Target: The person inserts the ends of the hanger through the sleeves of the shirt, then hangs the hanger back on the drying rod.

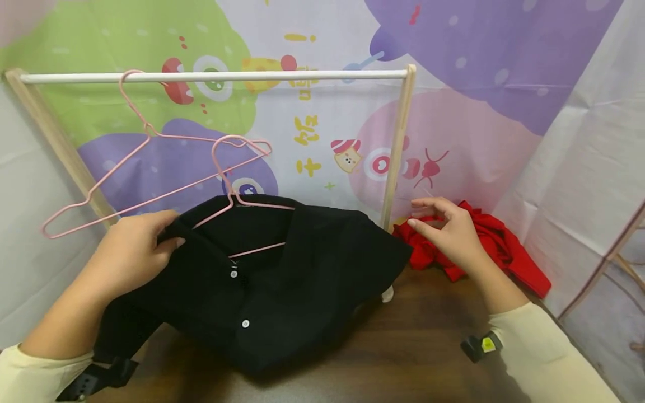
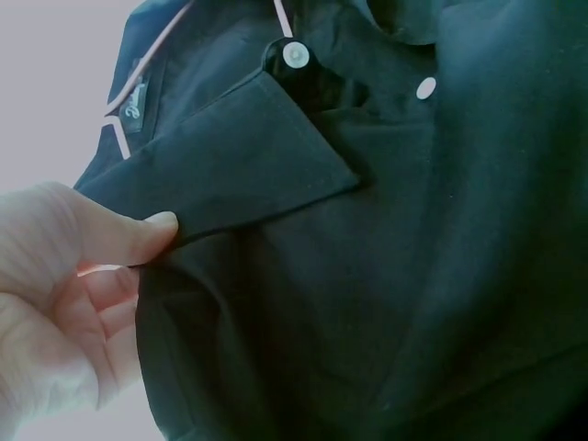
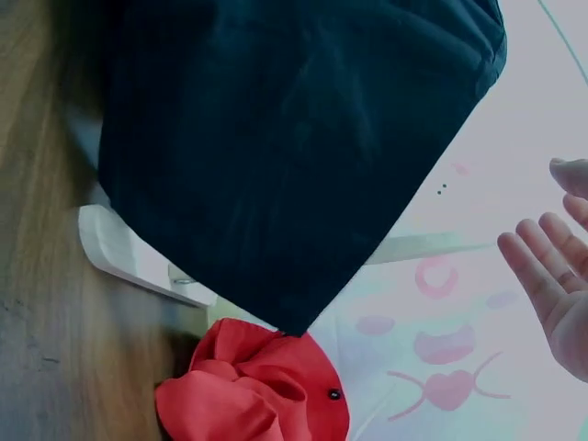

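In front of the rack [image 1: 398,151], the table [image 1: 403,347] is partly hidden by the black shirt [image 1: 322,263]; whether the hem is borne by it cannot be told. Before the rack's left part, the shirt's collar edge is pinched between thumb and fingers of the left hand [image 1: 130,249]. Near the rack's right post, nothing is held by the right hand [image 1: 450,232], its fingers loosely spread, its thumb set apart. The left hand is thus the nearer; from it the shirt is stretched rightward, its shoulder line set roughly along the rack's rail [image 1: 302,75] but slanted down to the right. Inside the shirt a pink hanger [image 1: 231,194] is held, its hook bared in front of the rail and below it, not joined to it. Right of the rack, a red cloth [image 1: 504,240] is heaped. At the rail's left, a second hanger [image 1: 147,127] is hung askew.
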Demonstrator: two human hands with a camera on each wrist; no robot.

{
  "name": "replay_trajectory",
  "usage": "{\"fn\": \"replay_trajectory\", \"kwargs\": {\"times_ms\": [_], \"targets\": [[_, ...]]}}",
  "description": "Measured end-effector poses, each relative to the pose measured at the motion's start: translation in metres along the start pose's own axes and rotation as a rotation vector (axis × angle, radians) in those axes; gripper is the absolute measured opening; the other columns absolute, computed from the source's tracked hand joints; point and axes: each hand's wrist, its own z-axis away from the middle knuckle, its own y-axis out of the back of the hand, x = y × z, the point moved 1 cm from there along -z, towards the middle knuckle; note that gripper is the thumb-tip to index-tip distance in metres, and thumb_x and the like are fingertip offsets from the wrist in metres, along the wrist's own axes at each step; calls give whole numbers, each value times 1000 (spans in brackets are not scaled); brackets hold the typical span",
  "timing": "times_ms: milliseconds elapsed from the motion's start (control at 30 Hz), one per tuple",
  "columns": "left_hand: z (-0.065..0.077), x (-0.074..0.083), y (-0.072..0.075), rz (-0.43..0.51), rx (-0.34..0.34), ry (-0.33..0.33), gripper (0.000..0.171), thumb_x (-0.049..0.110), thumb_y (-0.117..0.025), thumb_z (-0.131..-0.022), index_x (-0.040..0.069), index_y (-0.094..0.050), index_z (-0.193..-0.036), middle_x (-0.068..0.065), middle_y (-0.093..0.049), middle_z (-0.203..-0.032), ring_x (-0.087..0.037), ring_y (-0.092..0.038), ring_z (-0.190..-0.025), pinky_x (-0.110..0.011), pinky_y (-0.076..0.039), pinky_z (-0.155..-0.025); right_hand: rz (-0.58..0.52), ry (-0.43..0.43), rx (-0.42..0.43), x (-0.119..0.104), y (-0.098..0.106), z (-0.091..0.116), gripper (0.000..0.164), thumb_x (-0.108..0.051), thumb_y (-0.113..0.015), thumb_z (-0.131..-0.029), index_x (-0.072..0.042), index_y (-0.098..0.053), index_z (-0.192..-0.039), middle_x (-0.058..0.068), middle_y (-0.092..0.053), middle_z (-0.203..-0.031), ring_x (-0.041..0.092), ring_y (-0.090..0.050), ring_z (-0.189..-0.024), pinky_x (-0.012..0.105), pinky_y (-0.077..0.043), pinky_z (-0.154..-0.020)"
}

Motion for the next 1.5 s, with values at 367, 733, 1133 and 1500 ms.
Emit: {"fn": "replay_trajectory", "kwargs": {"times_ms": [367, 733, 1133, 1500], "targets": [[-12, -10, 20, -31, -45, 64, 16, 6, -66, -72, 12, -51, -73, 5, -39, -50, -14, -37, -50, -30, -28, -48, -59, -146, 34, 30, 5, -22, 41, -17, -65, -80, -12, -56, -120, 7, -59, -109, 16, -57, -93, 17, -45, -75], [-27, -17, 28, -42, -92, 110, 11, 9, -64, -75, 10, -53, -76, 3, -46, -54, -18, -42, -54, -33, -30, -51, -141, -293, 4, 58, -4, -59, 49, -28, -65, -79, -13, -52, -123, 7, -55, -117, 16, -58, -92, 26, -48, -76], [-66, -11, 34, -69, -108, 158, 6, 7, -60, -75, 7, -55, -78, -9, -56, -66, -32, -51, -69, -48, -35, -63, -196, -292, -24, 52, -13, -98, 53, -15, -63, -81, -9, -44, -130, 9, -47, -127, 23, -51, -106, 33, -42, -88], [-106, -7, 41, -84, -180, 196, 11, 10, -57, -78, 4, -56, -87, -14, -57, -73, -36, -51, -76, -51, -36, -69, -373, -306, -40, 59, -21, -111, 52, 0, -58, -82, -2, -40, -131, 21, -47, -122, 23, -53, -101, 35, -44, -84]]}}
